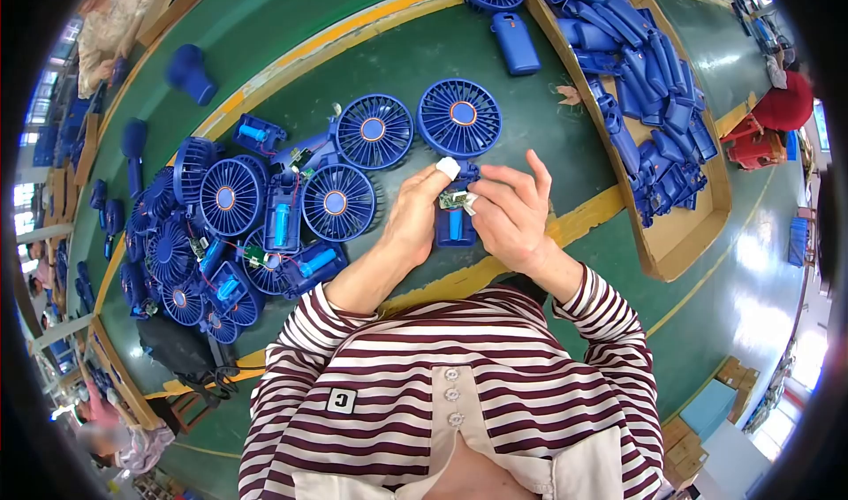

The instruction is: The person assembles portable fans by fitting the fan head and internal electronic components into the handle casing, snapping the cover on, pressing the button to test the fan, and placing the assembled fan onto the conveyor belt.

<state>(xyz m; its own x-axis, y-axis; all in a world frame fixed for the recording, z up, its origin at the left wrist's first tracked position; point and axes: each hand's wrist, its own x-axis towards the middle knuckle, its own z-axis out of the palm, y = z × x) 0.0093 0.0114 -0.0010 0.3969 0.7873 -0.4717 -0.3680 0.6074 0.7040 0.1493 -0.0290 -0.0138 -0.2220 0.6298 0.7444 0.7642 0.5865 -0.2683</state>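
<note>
we are steadying the fan [462, 117] at the surface's [556, 142] near side, left grip [418, 207] clamped on its handle [454, 238], gently working its circuit board [456, 200] with a right grip [512, 221] whose closure we cannot tell.

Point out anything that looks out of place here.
A brown, leaf-like scrap lies on the green surface beside the cardboard tray of blue plastic casings. It looks odd because it resembles neither casings nor round blue fans.
</note>
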